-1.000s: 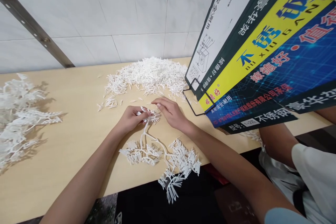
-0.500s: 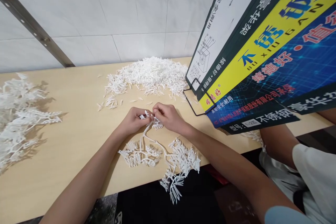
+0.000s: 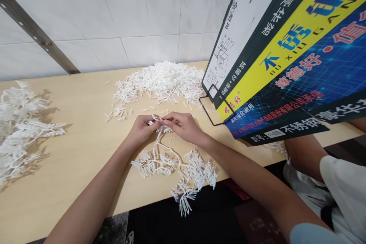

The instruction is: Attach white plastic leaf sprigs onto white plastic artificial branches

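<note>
A white branched plastic sprue (image 3: 168,151) with many thin prongs lies in front of me, its lower end hanging past the table's near edge. My left hand (image 3: 145,129) is closed, pinching the upper end of this sprue between thumb and fingers. Right beside it, my right hand (image 3: 183,126) is also closed, its thumb and fingertips pressed onto the same end. The fingers hide the exact bits between them. Beyond both hands rises a heap of small loose white plastic pieces (image 3: 168,80).
More white sprues (image 3: 23,133) are piled at the table's left. A large printed cardboard box panel (image 3: 274,72) leans at the right, with a black wire frame (image 3: 214,118) at its corner. Behind it, another person's arm (image 3: 304,156) shows. A tiled wall (image 3: 114,11) backs the table.
My hands have shifted slightly, the right fingertips now lower against the left thumb. A few loose pieces show below the right hand. The sprue's hanging end has moved a little left and up.
</note>
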`<state>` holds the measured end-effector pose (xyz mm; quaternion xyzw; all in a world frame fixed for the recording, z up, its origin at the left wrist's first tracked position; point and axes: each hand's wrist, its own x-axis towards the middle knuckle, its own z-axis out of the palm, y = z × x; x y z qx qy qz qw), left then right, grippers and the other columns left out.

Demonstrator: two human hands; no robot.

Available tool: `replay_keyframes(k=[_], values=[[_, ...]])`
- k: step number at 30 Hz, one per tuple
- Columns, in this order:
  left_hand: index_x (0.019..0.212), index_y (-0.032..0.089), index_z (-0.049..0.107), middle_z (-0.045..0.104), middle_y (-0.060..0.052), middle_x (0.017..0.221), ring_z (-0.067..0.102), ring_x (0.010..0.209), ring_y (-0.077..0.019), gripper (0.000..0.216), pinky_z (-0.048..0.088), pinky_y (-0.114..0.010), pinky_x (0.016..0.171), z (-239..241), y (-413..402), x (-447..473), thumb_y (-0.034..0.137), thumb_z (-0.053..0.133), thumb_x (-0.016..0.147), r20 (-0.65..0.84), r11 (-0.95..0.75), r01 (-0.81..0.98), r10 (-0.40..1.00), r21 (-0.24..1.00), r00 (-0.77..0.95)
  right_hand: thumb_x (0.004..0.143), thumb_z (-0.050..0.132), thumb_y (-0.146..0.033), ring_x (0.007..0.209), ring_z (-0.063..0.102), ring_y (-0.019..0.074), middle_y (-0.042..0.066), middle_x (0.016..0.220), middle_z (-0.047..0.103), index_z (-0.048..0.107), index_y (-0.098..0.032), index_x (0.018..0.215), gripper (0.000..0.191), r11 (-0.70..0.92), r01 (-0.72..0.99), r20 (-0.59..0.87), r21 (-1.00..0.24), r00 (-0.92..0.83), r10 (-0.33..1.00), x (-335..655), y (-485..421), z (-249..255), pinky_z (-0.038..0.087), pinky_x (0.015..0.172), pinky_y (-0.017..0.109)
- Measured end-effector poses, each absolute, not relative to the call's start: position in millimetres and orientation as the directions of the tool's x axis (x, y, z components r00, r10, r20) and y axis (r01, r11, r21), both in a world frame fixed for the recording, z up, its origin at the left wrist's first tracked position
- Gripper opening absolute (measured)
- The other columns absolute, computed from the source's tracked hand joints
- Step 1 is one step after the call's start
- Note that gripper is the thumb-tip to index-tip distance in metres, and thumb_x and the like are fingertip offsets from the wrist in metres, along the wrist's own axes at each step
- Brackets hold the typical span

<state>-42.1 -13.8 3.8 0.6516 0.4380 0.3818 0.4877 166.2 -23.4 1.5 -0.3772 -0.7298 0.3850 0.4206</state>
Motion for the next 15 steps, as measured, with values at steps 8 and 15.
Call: replay_keyframes(k=[8,15], values=[[0.066,0.015,0.073,0.065,-0.002,0.066,0.053,0.064,-0.0145,0.02,0.04,-0.028,0.065,1.5,-17.9,-47.6,0.029,0.077,0.078,-0.03,-0.007,0.069,0.854,0.998,0.519,0.097,0.065,-0.034,0.068,0.062,0.0144,-0.001,0.072,0.065,0.067,-0.019,0.086,0.019,0.151,-0.102,0.18,-0.983,-0.412,0.893,167.4,-20.9,0.6,0.052,0.068,0.029],[0.07,0.015,0.075,0.068,-0.004,0.072,0.055,0.067,-0.0157,0.025,0.041,-0.029,0.068,-2.8,-12.2,-49.1,0.037,0.082,0.081,0.031,-0.036,0.005,0.911,0.999,0.41,0.099,0.064,-0.026,0.122,0.065,0.0216,0.009,0.134,0.068,0.073,-0.025,0.118,0.021,0.339,0.012,0.32,-0.941,-0.302,0.898,168.0,-14.4,-2.6,0.056,0.097,0.039]])
